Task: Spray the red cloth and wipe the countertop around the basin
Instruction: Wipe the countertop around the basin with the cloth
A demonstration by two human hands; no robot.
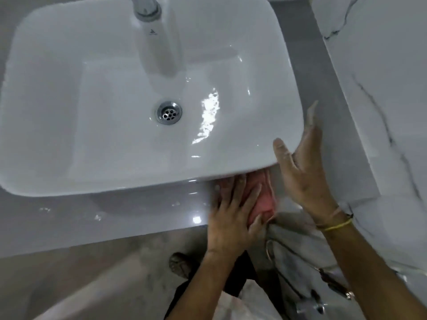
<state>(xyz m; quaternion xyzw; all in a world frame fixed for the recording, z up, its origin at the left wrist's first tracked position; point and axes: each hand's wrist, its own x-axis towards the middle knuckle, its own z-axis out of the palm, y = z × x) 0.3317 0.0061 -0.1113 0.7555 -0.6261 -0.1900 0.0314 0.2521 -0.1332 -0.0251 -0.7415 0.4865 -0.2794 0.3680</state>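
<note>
Wiping is underway: basin (pixel 115 88) lies ahead of both hands, countertop (pixel 92 218) beneath them. Right hand (pixel 302 172), open and empty, leans on the basin corner. Left hand (pixel 233 211) presses the red cloth (pixel 265 195) flat, fingers spread (no spray bottle visible). Other sides probably remain.

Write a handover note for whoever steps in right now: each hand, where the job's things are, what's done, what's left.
Left hand: spread flat, pressing the red cloth onto the countertop at the basin's front right corner, fingertips tucked under the rim.
Right hand: open, holding nothing, resting against the basin's right front edge.
Spray bottle: not in view.
Done: wiping is under way along the front strip, which looks glossy; whether the cloth was sprayed cannot be told.
Left: probably the strip to the right of the basin and whatever lies behind and to the left, which is largely out of view.
</note>
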